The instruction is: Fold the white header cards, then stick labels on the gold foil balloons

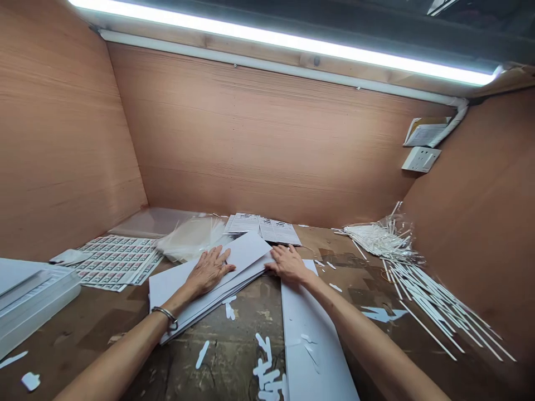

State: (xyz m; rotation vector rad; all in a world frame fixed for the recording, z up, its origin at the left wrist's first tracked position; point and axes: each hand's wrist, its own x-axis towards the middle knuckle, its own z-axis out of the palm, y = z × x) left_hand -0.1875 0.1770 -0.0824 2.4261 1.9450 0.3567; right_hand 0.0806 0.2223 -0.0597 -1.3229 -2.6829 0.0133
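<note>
Loosely parted, the fingers of the left hand (210,270) lie atop a stack of white sheets (246,257) without gripping it, while those of the right hand (289,263), slightly bent, meet its far right end; whether they pinch cannot be told. Left of the surface's (251,314) middle, the stack's long axis slants from near left toward the back edge. White sticks (438,309) lie along the right edge.

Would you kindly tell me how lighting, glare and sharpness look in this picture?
In the head view, the tube light glares white, its details washed out; the back panel catches a soft sheen; the left hand and right hand look fairly sharp.
</note>
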